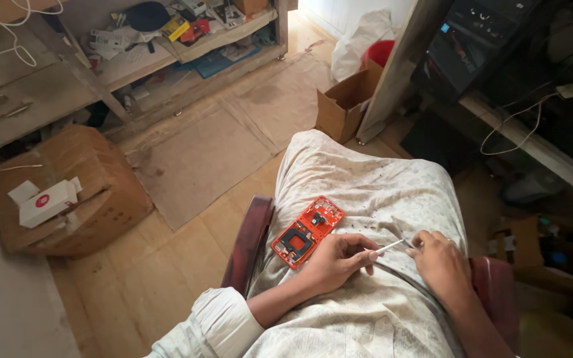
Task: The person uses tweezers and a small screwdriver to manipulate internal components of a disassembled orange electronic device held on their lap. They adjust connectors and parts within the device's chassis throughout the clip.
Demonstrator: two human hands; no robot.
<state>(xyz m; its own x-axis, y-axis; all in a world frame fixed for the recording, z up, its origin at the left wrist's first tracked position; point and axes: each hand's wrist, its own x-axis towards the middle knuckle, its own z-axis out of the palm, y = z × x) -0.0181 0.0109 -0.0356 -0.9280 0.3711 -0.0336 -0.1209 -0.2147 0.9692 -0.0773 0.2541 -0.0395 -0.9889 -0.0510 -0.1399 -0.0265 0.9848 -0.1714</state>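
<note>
Head view, looking down at a seated person's lap. Left hand (334, 262): rests on the lap cloth, fingers curled, its grip closed on one end of a thin white stick-like tool (387, 248), pinched between thumb and fingertips. Right hand (440, 263): lies just beside the left, knuckles up, fingers bent in a narrow pinch at the other end of the same tool; whether it truly clasps the tip or only touches it cannot be told. Tool: slender, pale, lying slightly tilted between the two hands, above the lap. Orange phone frame (308, 231): rectangular, opened, with dark parts showing inside, lying flat on the left thigh, just beside the left hand and touching the cloth; its long side runs diagonally. Lap cloth (359, 179): light, patterned garment covering both legs. Left sleeve (217, 325): white, pushed back at the forearm. Chair (250, 242): dark reddish frame, seen at both sides of the lap. Floor (167, 258): pale wood, partly covered by a brown mat (200, 156). Large cardboard box (87, 192): stands on the floor to the left, well apart from the hands, carrying a small white carton (46, 202) with a red mark. Open small cardboard box (343, 106): stands on the floor ahead of the knees. Low shelf (180, 46): at the top, cluttered with mixed small items too small to tell apart. Dark computer case (472, 40): upper right, with cables hanging near it.
</note>
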